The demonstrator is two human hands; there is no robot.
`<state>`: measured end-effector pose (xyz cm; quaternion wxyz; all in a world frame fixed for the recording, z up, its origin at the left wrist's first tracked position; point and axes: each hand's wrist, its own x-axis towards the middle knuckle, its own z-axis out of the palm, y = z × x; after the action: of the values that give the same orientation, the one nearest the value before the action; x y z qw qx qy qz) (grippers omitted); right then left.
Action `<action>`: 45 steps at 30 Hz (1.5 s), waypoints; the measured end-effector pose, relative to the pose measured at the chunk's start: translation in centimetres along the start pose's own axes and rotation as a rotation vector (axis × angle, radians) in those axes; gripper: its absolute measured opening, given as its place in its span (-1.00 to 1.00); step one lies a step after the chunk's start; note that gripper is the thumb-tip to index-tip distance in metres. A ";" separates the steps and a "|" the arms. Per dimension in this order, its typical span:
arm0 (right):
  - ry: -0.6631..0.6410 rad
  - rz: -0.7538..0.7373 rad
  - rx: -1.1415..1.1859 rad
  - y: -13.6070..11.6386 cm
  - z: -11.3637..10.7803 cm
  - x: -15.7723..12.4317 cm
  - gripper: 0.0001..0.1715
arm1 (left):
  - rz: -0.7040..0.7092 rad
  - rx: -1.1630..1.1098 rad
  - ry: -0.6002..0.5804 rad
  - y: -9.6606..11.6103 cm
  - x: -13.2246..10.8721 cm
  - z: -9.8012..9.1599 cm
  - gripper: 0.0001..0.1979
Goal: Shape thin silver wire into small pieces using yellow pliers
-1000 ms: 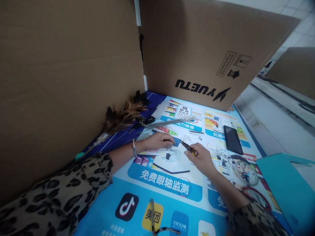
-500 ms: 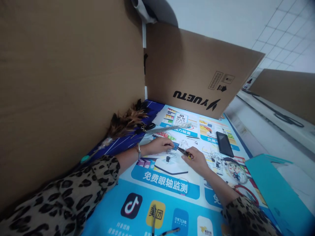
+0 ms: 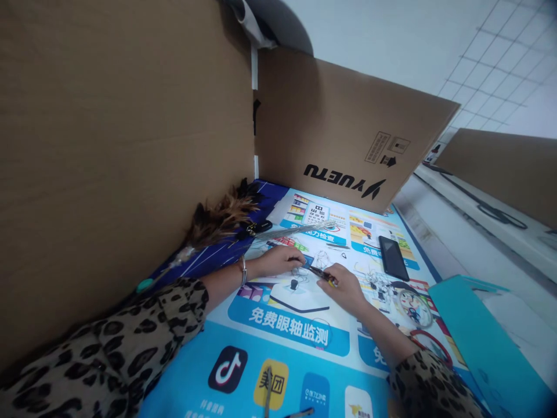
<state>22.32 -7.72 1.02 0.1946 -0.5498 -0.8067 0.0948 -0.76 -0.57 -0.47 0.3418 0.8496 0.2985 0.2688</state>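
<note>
My right hand point(image 3: 346, 288) is closed round small pliers point(image 3: 321, 273) with yellow grips, jaws pointing left. My left hand point(image 3: 278, 260) rests on the printed blue tabletop point(image 3: 278, 342), fingers pinched on a thin wire piece point(image 3: 300, 269) that meets the plier jaws. A small dark bead-like part point(image 3: 294, 284) lies just below the wire. Both forearms wear leopard-print sleeves, and a bracelet sits on my left wrist.
Cardboard panels point(image 3: 130, 145) wall the left and back. A feather duster point(image 3: 217, 220) lies along the left wall. A bundle of straight wires point(image 3: 300, 229), a black phone point(image 3: 393, 258), a tape roll point(image 3: 415, 306), a red ring point(image 3: 433, 342) and a teal box point(image 3: 483, 342) sit to the right.
The view has tilted upward, showing more wall and ceiling. Both hands stay together at the wire and pliers, with hardly any movement.
</note>
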 end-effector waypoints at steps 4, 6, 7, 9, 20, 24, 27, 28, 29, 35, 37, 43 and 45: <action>-0.012 -0.004 -0.014 -0.1 0.1 0.0 -0.76 | -0.005 0.007 -0.006 0.1 0.0 0.0 -0.79; -0.013 -0.004 -0.022 -0.1 0.1 0.0 -0.75 | -0.019 0.003 -0.015 0.2 0.0 0.0 -0.79; -0.012 -0.003 -0.025 -0.1 0.1 -0.1 -0.75 | -0.021 0.002 -0.016 0.2 0.0 0.0 -0.79; -0.015 -0.002 -0.029 -0.1 0.0 -0.1 -0.75 | -0.019 -0.002 -0.016 0.3 0.0 0.0 -0.79; -0.033 -0.032 -0.046 -0.4 -0.2 -0.2 -0.77 | -0.022 0.013 -0.004 0.1 0.1 0.0 -0.79; -0.031 -0.036 -0.047 -0.3 -0.2 -0.1 -0.76 | -0.018 0.023 -0.001 0.3 0.1 0.0 -0.78; -0.033 -0.044 -0.050 -0.3 -0.2 -0.1 -0.77 | -0.018 0.022 -0.004 0.4 0.1 0.0 -0.79; -0.032 -0.045 -0.051 -0.2 -0.2 -0.1 -0.77 | -0.017 0.022 -0.005 0.4 0.1 0.0 -0.79; -0.032 -0.044 -0.052 -0.3 -0.2 -0.1 -0.77 | -0.017 0.021 -0.007 0.4 0.1 0.0 -0.79; -0.048 -0.045 -0.064 -0.5 -0.3 -0.1 -0.76 | -0.004 0.025 -0.015 0.1 0.1 0.1 -0.78; -0.051 -0.045 -0.068 -0.4 -0.2 0.0 -0.75 | -0.004 0.033 -0.015 -0.1 0.2 0.1 -0.78; -0.037 -0.062 -0.087 -0.1 0.2 0.0 -0.76 | -0.007 0.026 -0.003 -0.5 0.2 0.2 -0.79; -0.037 -0.060 -0.085 0.0 0.2 -0.1 -0.76 | -0.010 0.022 -0.005 -0.5 0.2 0.2 -0.79</action>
<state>22.24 -7.76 0.80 0.1590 -0.5312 -0.8296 0.0650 -0.67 -0.29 -0.91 0.3345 0.8524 0.3050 0.2616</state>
